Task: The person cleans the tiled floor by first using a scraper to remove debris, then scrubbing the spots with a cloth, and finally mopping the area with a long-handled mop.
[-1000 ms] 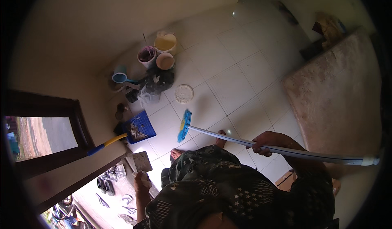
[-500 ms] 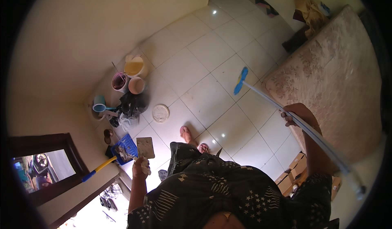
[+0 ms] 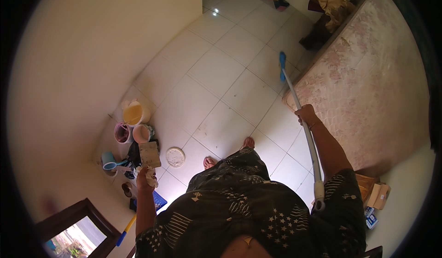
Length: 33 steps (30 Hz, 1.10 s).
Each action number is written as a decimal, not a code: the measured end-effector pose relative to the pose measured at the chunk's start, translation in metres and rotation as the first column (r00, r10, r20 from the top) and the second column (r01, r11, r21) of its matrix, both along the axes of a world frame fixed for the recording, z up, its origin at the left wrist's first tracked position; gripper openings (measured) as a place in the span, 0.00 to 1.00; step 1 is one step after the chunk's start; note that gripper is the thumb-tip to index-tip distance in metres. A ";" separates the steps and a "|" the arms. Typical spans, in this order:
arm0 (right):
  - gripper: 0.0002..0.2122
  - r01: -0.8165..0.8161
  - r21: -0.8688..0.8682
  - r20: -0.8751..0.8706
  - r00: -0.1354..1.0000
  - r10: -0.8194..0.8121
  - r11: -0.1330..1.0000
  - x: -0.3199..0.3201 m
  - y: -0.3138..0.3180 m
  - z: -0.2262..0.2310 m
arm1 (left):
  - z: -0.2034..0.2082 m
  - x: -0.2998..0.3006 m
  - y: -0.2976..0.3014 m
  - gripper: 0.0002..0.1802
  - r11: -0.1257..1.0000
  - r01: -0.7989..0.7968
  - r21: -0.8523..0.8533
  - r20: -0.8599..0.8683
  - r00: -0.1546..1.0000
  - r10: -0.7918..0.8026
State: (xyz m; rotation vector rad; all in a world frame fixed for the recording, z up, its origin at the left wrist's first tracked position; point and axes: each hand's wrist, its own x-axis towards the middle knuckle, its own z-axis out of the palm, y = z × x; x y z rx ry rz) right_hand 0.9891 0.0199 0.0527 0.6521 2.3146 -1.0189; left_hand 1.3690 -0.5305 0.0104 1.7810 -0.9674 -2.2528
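Note:
My right hand [image 3: 308, 115] is wrapped round the long pale pole of a broom [image 3: 311, 150]. Its blue head [image 3: 282, 67] is at the floor beside the mattress corner, and the pole's near end comes back close to my right sleeve. Out to the left, my left hand [image 3: 144, 179] grips a flat, square, beige-grey plate [image 3: 149, 154] together with some crumpled white material [image 3: 151, 179]. I cannot make out what kind of plate it is. Behind it a black plastic bag [image 3: 134, 153] is partly hidden.
Along the left wall stand a yellow bucket [image 3: 134, 113], a purple bucket [image 3: 122, 133], a peach tub [image 3: 142, 133] and a blue mug [image 3: 109, 160]. A round lid [image 3: 175, 157] lies on the tiles. A blue dustpan [image 3: 159, 202] is lower left. The mattress [image 3: 359, 83] and cartons [image 3: 380, 196] are right.
The broom has swung round: its head is farther off, nearer the mattress, and its near end is closer to my body. My feet have stepped and the view has shifted.

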 end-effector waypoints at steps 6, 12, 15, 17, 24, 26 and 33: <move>0.08 -0.417 0.636 -0.082 0.800 0.594 0.650 -0.081 0.043 -0.066 | -0.006 -0.046 0.000 0.10 0.993 -0.108 -0.048 0.002 0.994 0.109; 0.10 -0.321 0.599 -0.132 0.864 0.486 0.733 -0.212 0.052 -0.108 | -0.001 -0.048 0.107 0.08 0.989 -0.151 -0.005 0.037 0.988 0.151; 0.11 -0.351 0.585 -0.039 0.889 0.457 0.731 -0.291 0.063 -0.121 | 0.025 -0.078 0.144 0.07 0.959 -0.269 0.087 0.160 0.954 0.253; 0.12 -0.317 0.656 -0.076 0.875 0.478 0.685 -0.337 0.090 -0.143 | 0.027 -0.094 0.154 0.07 0.938 -0.321 0.130 0.190 0.937 0.294; 0.11 -0.487 0.686 0.256 0.857 0.448 0.540 -0.441 0.099 -0.192 | 0.012 -0.132 0.168 0.10 0.938 -0.340 0.062 0.275 0.910 0.311; 0.10 -0.484 0.694 0.259 0.859 0.442 0.533 -0.439 0.100 -0.203 | 0.009 -0.146 0.170 0.11 0.920 -0.356 0.162 0.226 0.921 0.317; 0.29 -0.660 0.470 0.321 0.747 0.583 0.587 -0.305 0.147 -0.173 | -0.023 -0.173 0.180 0.13 0.864 -0.327 0.384 0.280 0.932 0.228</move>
